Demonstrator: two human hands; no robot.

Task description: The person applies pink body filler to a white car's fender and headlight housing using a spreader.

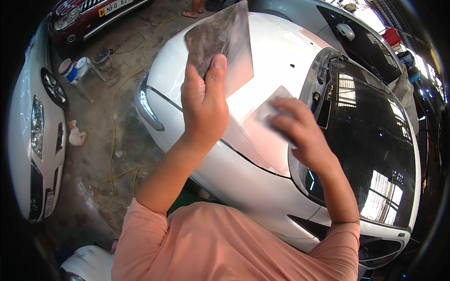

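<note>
My left hand (205, 105) grips a flat rectangular putty board (227, 35), tilted up above the hood, its thumb lying on the face; pinkish smears show low on the board. My right hand (304, 131), blurred by motion, is closed on a thin, pale, flat spreader (272, 104). It is over a light pink putty patch (276, 152) along the hood edge near the windshield. Whether the spreader touches the patch I cannot tell. The hood (274, 47) belongs to a white car directly in front of me.
The windshield (370, 140) is to the right. A silver car (23, 122) and a dark red car (70, 28) stand at left and far left. A yellow cord (113, 126) crosses the concrete floor. A cat (76, 135) sits there, near a stool (89, 70) with tubs. Someone's feet (191, 14) show beyond.
</note>
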